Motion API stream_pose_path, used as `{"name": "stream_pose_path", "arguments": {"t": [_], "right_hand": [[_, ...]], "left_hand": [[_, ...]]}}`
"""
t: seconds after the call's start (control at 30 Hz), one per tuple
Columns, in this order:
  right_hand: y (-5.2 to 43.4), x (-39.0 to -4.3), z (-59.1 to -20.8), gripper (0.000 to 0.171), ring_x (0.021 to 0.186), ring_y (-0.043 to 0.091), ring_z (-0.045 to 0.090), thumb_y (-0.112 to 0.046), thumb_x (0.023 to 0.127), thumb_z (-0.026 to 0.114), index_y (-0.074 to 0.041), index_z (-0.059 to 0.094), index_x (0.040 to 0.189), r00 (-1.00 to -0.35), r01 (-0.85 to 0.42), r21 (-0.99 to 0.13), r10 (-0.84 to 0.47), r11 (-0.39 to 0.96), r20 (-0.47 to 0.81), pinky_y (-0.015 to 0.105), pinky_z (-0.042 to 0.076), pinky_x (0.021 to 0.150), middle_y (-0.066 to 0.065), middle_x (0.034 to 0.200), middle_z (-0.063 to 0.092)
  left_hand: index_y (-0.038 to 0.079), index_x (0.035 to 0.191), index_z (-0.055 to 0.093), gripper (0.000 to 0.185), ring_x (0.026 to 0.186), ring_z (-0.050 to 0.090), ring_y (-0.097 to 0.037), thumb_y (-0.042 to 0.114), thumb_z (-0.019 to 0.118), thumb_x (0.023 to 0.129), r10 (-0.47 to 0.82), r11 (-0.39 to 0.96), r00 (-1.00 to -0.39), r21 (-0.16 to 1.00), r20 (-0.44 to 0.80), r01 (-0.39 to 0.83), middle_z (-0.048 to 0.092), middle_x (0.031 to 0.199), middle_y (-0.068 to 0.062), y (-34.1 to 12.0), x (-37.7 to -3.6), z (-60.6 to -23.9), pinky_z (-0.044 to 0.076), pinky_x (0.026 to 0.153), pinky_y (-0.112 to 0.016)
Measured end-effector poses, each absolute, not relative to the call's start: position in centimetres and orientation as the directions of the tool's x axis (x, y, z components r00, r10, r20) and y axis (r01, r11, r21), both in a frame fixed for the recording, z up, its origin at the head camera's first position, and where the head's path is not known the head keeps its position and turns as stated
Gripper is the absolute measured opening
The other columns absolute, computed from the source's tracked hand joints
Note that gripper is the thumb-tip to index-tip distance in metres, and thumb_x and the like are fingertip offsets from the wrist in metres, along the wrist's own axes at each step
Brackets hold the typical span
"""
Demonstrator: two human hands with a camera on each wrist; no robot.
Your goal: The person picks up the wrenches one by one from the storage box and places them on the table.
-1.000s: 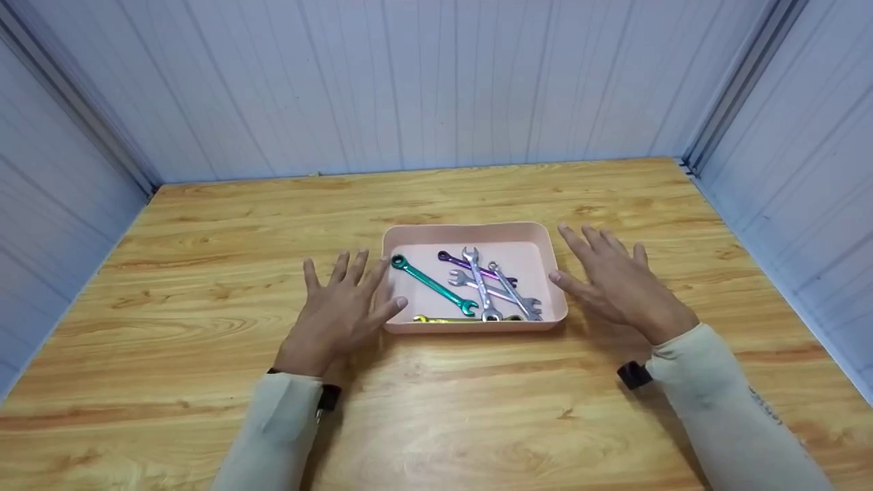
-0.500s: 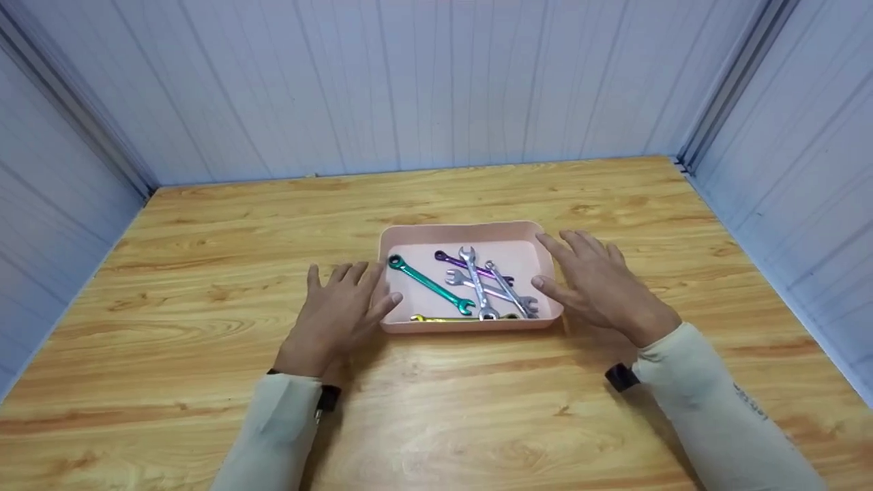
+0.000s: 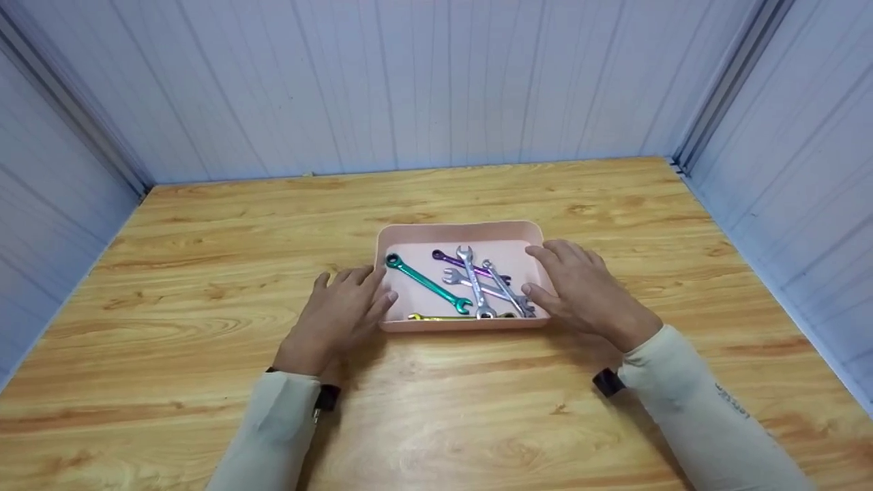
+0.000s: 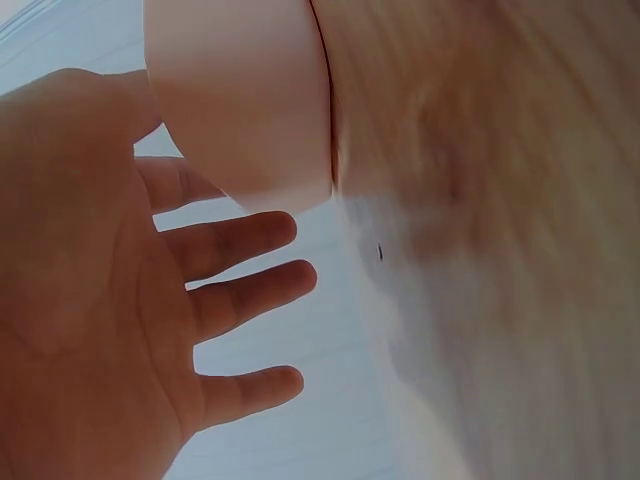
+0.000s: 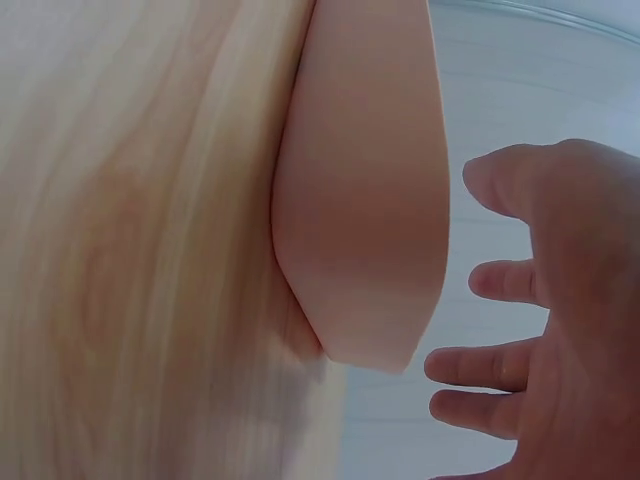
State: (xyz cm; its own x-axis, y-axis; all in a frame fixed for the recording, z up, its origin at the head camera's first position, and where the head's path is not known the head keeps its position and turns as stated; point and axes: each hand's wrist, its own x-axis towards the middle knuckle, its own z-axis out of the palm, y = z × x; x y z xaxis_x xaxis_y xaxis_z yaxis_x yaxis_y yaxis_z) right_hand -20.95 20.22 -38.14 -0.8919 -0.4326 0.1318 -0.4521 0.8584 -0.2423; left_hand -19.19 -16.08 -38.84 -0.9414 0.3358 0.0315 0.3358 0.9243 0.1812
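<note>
Pink tray (image 3: pixel 461 232) of wrenches (image 3: pixel 477 283) sits mid-tabletop. Left hand (image 3: pixel 339 315) and right hand (image 3: pixel 585 293), fingers relaxed and grasping nothing, flank its short sides. Step looks like closing in to grip; next needs both hands clasping the rim evenly.

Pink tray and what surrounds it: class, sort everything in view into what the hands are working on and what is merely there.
In hand:
pink tray, with the left hand and right hand at its two sides.

Merely there:
green wrench, purple wrench, silver wrenches, yellow wrench inside the tray; wooden table.
</note>
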Motion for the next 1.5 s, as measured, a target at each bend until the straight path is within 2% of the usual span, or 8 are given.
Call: {"name": "stream_pose_path", "arguments": {"t": [0.37, 0.6, 0.87, 0.97, 1.13, 1.3, 1.5], "right_hand": [[18.8, -21.1, -38.7, 0.057, 0.137, 0.038, 0.038, -0.044, 0.100, 0.056, -0.008, 0.050, 0.145, -0.886, -0.463, -0.235, -0.446, 0.854, 0.124, 0.063, 0.026, 0.111, 0.019, 0.145, 0.046], [18.3, -21.5, -38.7, 0.046, 0.137, 0.038, 0.037, -0.036, 0.100, 0.055, -0.008, 0.060, 0.136, -0.891, -0.454, -0.195, -0.441, 0.870, 0.109, 0.065, 0.026, 0.108, 0.021, 0.145, 0.048], [17.1, -22.4, -37.8, 0.047, 0.137, 0.039, 0.037, -0.035, 0.099, 0.058, -0.007, 0.060, 0.136, -0.905, -0.426, -0.215, -0.416, 0.879, 0.090, 0.064, 0.025, 0.109, 0.020, 0.145, 0.046], [16.7, -22.5, -38.2, 0.045, 0.135, 0.037, 0.039, -0.035, 0.098, 0.059, -0.007, 0.062, 0.133, -0.913, -0.409, -0.206, -0.401, 0.889, 0.079, 0.063, 0.025, 0.110, 0.019, 0.142, 0.049], [16.6, -22.2, -39.2, 0.038, 0.134, 0.036, 0.042, -0.031, 0.095, 0.062, -0.005, 0.069, 0.121, -0.911, -0.411, -0.220, -0.405, 0.885, 0.071, 0.064, 0.026, 0.110, 0.019, 0.138, 0.054], [16.7, -22.2, -39.8, 0.029, 0.130, 0.037, 0.046, -0.028, 0.089, 0.066, -0.004, 0.075, 0.103, -0.902, -0.431, -0.227, -0.415, 0.873, 0.116, 0.064, 0.029, 0.107, 0.020, 0.133, 0.058], [16.5, -22.4, -40.0, 0.023, 0.127, 0.034, 0.050, -0.030, 0.084, 0.074, -0.007, 0.079, 0.085, -0.906, -0.422, -0.267, -0.414, 0.867, 0.086, 0.059, 0.032, 0.105, 0.015, 0.128, 0.063]], "left_hand": [[0.008, 0.159, 0.028, 0.070, 0.141, 0.038, -0.037, 0.049, 0.044, 0.104, 0.295, 0.929, -0.955, 0.243, -0.024, 0.281, 0.041, 0.154, -0.018, -16.5, -19.4, -38.8, 0.024, 0.115, -0.059], [0.006, 0.159, 0.026, 0.070, 0.140, 0.041, -0.037, 0.045, 0.045, 0.105, 0.328, 0.909, -0.945, 0.277, -0.017, 0.310, 0.039, 0.155, -0.019, -16.4, -19.5, -38.9, 0.030, 0.113, -0.055], [0.012, 0.161, 0.021, 0.068, 0.142, 0.039, -0.035, 0.045, 0.042, 0.106, 0.312, 0.896, -0.948, 0.352, -0.062, 0.272, 0.031, 0.160, -0.015, -16.5, -19.5, -38.7, 0.032, 0.114, -0.051], [0.015, 0.162, 0.020, 0.067, 0.140, 0.042, -0.034, 0.045, 0.041, 0.106, 0.303, 0.894, -0.949, 0.372, -0.089, 0.251, 0.038, 0.157, -0.017, -16.4, -19.4, -39.0, 0.033, 0.113, -0.051], [0.017, 0.162, 0.020, 0.066, 0.133, 0.050, -0.035, 0.044, 0.041, 0.106, 0.290, 0.900, -0.948, 0.373, -0.133, 0.224, 0.050, 0.145, -0.022, -16.4, -19.0, -39.2, 0.038, 0.110, -0.052], [0.017, 0.162, 0.022, 0.066, 0.133, 0.049, -0.036, 0.045, 0.042, 0.105, 0.292, 0.905, -0.948, 0.358, -0.128, 0.231, 0.050, 0.144, -0.023, -16.5, -19.0, -39.2, 0.038, 0.110, -0.053], [0.018, 0.161, 0.024, 0.064, 0.134, 0.048, -0.036, 0.045, 0.042, 0.106, 0.284, 0.902, -0.949, 0.372, -0.136, 0.217, 0.049, 0.146, -0.023, -16.5, -18.9, -39.4, 0.037, 0.110, -0.053]]}}
